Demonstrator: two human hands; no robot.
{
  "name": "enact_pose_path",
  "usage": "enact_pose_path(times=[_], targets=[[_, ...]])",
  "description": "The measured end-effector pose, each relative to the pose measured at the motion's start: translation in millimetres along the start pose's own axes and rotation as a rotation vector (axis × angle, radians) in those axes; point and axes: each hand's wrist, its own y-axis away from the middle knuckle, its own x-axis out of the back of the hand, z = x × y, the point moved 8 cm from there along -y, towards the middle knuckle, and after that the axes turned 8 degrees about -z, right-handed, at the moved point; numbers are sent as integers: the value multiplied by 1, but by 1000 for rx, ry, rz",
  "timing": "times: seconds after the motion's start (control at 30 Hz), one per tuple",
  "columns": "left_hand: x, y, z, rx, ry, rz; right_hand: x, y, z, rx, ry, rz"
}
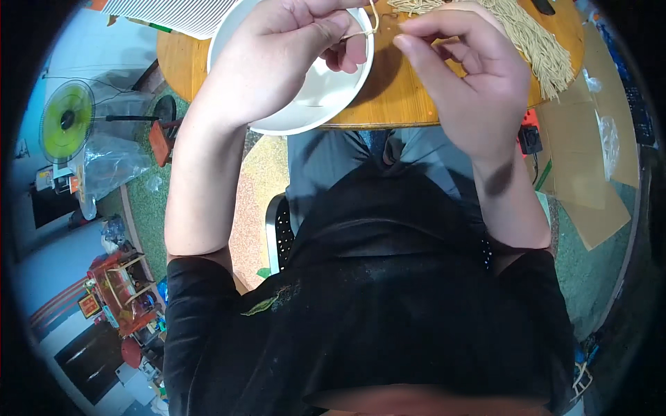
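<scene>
My left hand [277, 59] is raised over a white basin [319, 123] at the table's near edge. Its thumb and fingers pinch a thin cream cord [375, 22], which bends at the fingertips and runs up out of view. To the right of that, my right hand [479, 76] hangs above the table with thumb and index fingertips brought close together and the other fingers curled. Anything between those tips is too small to make out. Beyond it lies a bundle of beige cords [538, 45], apart from the hand.
The wooden table [399, 100] has a rounded near edge above my lap. A white ribbed sheet [170, 14] lies at its far left. Flattened cardboard [579, 152] is on the right, beside a black plug [531, 139]. A green fan [67, 119] stands left.
</scene>
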Motion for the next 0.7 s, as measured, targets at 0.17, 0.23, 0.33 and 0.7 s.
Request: enact_pose_path(times=[0.17,0.23,0.33,0.7], targets=[[0,17,0,813,-73,569,-27,-34,-4,-944,829,-319],[-2,11,-3,825,-104,513,-34,-40,-16,-182,648,-364],[7,19,-12,796,-70,542,-41,-44,-20,-187,782,-425],[14,11,7,717,-67,641,-35,-14,-7,-447,561,-347]])
